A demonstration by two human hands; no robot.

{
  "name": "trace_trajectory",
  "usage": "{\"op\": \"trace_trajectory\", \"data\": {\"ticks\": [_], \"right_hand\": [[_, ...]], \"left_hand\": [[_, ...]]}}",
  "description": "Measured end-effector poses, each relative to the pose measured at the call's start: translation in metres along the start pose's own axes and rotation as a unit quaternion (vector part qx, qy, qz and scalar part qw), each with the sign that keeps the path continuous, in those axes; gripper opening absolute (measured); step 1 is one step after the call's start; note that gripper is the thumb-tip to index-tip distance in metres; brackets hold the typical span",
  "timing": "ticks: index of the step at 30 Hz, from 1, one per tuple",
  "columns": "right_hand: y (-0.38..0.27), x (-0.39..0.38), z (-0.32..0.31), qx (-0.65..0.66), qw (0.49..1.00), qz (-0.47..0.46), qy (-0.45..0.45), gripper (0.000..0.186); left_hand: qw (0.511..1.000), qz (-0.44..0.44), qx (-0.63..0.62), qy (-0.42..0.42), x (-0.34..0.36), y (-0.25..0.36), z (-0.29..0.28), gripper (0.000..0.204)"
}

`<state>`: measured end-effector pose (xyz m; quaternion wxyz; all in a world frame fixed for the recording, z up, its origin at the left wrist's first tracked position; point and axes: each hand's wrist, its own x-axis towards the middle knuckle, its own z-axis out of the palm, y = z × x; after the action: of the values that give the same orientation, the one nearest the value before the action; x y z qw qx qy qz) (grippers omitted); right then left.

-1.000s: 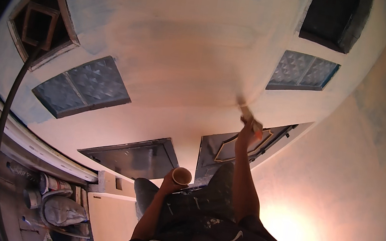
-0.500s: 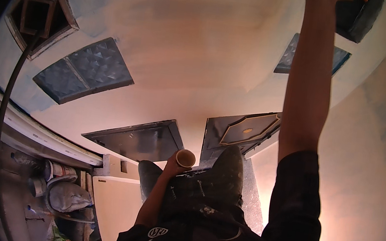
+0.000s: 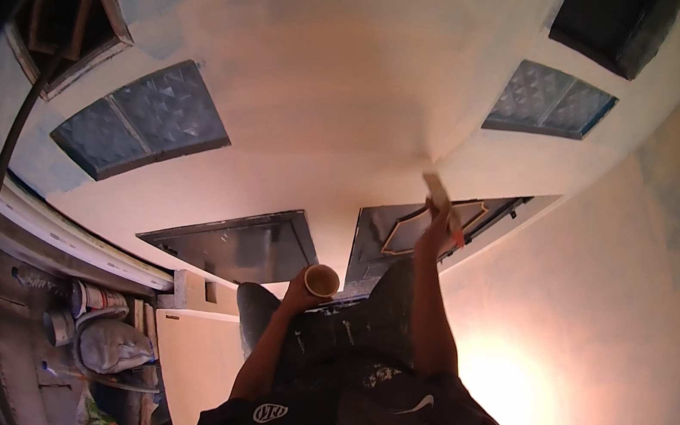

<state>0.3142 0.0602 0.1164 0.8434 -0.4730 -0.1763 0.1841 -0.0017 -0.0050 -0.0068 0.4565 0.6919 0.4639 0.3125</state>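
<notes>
- A pale wall (image 3: 330,98), washed in peach and patchy blue-grey, fills most of the scene, with a bright glow at lower right.
- A person in a dark, paint-flecked outfit (image 3: 356,406) faces it, forearms bare.
- Two dark panels are set low in the wall: a plain one (image 3: 227,242) to the left and a gold-trimmed one (image 3: 369,238) to the right.
- Higher up, two windows of patterned glass, one at left (image 3: 144,120) and one at right (image 3: 551,100), flank the painted stretch.
- At lower left, a grey bundle (image 3: 113,346) lies among clutter beside a pale board (image 3: 197,366).
- The right hand (image 3: 437,229) is raised before the gold-trimmed panel, fingers gripping a brush.
- The left hand (image 3: 299,295) hangs near the knees, fingers wrapped around a cup.
- The brush (image 3: 437,188) points up toward the wall; its blurred tip leaves contact impossible to tell.
- The cup (image 3: 321,281) stands roughly upright, mouth up, its contents unclear.
</notes>
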Motion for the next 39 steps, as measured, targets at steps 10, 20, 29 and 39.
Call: {"op": "trace_trajectory", "data": {"ticks": [10,20,29,39], "right_hand": [[0.024,-0.012,-0.068,0.025,0.995,0.092,0.028,0.028],[0.013,-0.034,-0.055,-0.013,0.997,0.080,0.005,0.024],[-0.005,-0.023,-0.029,0.018,0.994,0.103,-0.041,0.022],[-0.034,-0.025,0.037,-0.014,0.984,-0.010,-0.175,0.026]], "left_hand": [[1.000,-0.022,0.006,0.002,0.006,-0.010,0.002,0.087],[1.000,0.001,-0.028,-0.001,-0.004,0.015,-0.006,0.078],[0.999,0.007,-0.043,0.016,-0.003,0.013,-0.006,0.079],[0.999,0.004,-0.038,0.005,-0.004,0.000,-0.004,0.086]]}}
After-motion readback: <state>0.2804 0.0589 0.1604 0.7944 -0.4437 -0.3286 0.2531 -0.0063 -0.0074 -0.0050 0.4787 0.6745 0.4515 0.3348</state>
